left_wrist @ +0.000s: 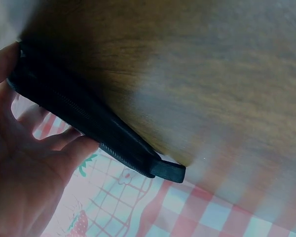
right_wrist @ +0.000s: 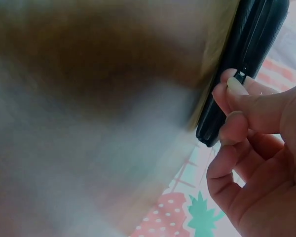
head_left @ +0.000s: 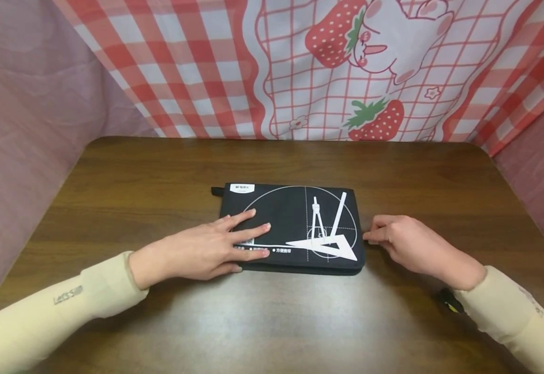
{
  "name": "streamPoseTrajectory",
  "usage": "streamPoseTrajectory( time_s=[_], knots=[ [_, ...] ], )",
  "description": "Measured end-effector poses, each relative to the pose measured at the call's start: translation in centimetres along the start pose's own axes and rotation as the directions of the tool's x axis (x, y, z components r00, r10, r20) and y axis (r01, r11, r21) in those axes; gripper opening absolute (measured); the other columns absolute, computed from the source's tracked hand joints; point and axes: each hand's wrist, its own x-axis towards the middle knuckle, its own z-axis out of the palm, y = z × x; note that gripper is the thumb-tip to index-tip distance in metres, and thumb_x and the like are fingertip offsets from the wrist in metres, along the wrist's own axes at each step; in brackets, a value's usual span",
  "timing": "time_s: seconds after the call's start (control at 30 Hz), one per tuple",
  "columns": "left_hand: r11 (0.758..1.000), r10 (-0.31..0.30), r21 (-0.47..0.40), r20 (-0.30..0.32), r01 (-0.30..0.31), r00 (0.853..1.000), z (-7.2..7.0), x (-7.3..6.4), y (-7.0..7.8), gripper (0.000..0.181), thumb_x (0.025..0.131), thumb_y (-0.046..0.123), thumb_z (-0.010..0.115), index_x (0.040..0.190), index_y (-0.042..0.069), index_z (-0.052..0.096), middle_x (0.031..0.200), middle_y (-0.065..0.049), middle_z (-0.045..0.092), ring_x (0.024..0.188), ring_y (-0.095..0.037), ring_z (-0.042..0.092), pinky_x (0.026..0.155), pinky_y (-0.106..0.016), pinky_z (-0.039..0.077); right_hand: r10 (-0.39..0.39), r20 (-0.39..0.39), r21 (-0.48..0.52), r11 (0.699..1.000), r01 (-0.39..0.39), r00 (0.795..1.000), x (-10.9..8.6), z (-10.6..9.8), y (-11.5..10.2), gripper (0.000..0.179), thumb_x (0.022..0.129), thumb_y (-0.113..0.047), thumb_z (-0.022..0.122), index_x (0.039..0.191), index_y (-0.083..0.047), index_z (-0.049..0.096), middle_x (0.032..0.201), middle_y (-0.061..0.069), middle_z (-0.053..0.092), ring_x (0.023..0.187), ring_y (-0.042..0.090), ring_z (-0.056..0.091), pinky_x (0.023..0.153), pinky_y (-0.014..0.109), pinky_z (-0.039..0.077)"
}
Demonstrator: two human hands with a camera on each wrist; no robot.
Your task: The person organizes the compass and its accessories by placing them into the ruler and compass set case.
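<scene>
— Where does the black zip case (head_left: pixel 295 228) sit?

— Flat at the middle of the wooden table (head_left: pixel 272 322), printed face up, with a drawing of a compass and set squares on it. Its long axis runs left to right across the table; the small pull tab (head_left: pixel 216 191) sticks out of its far left corner.

— And the hands?

— The left hand (head_left: pixel 197 252) lies on the case's left part, fingers straight and spread, pressing it down and grasping nothing. The right hand (head_left: pixel 409 244) is at the case's right edge, thumb and forefinger closed in a pinch. The right wrist view shows a small pale-tipped piece between the fingertips (right_wrist: pixel 234 89) against the zip side, probably the zipper pull, though the blur leaves that uncertain.

— How far along is the work?

— Barely begun, I judge. The case looks closed all round, pinned and gripped; the opening is all left to do.
</scene>
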Motion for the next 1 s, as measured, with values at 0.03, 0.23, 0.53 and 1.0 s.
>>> streamPoseTrajectory(
  time_s=[0.03,0.23,0.53,1.0],
  knots=[
    [1.000,0.000,-0.001,-0.001,0.000,1.000,0.0,0.0,0.0,0.060,0.099,0.040,0.061,0.154,0.036,0.037,0.166,-0.004,0.013,0.149,-0.041,0.007,0.109,-0.057,0.032,-0.002,-0.001,0.005,1.000,0.002,1.000,-0.2,0.0,-0.1,0.031,0.072,0.004,0.085,0.099,-0.010,0.081,0.083,-0.007,0.059,0.071,0.006,0.053,0.061,0.023,0.050],
    [1.000,0.000,-0.002,-0.008,0.000,1.000,0.0,0.0,0.0,0.059,0.099,0.038,0.062,0.153,0.035,0.038,0.165,-0.004,0.014,0.149,-0.042,0.007,0.109,-0.058,0.033,-0.020,0.011,0.073,0.997,0.020,1.000,-1.1,0.2,-1.0,0.029,0.072,0.006,0.085,0.095,-0.012,0.081,0.081,-0.012,0.059,0.070,0.002,0.052,0.058,0.021,0.048],
    [1.000,-0.002,-0.002,-0.010,0.002,1.000,-0.1,0.1,0.1,0.059,0.099,0.038,0.062,0.153,0.034,0.039,0.165,-0.005,0.015,0.149,-0.042,0.008,0.106,-0.060,0.035,-0.055,-0.044,0.091,0.994,0.059,0.998,-2.5,0.6,-2.8,0.023,0.073,0.003,0.085,0.091,-0.011,0.081,0.078,-0.014,0.055,0.067,-0.001,0.049,0.056,0.019,0.047],
    [0.999,-0.029,-0.026,0.004,0.029,1.000,0.0,0.1,0.3,0.058,0.099,0.037,0.061,0.153,0.036,0.039,0.166,-0.003,0.013,0.150,-0.040,0.006,0.104,-0.063,0.035,0.010,0.000,0.070,0.997,-0.010,1.000,-2.2,1.0,-5.7,0.014,0.078,-0.005,0.082,0.084,-0.015,0.076,0.076,-0.014,0.061,0.065,0.000,0.052,0.056,0.028,0.049]
  ],
)
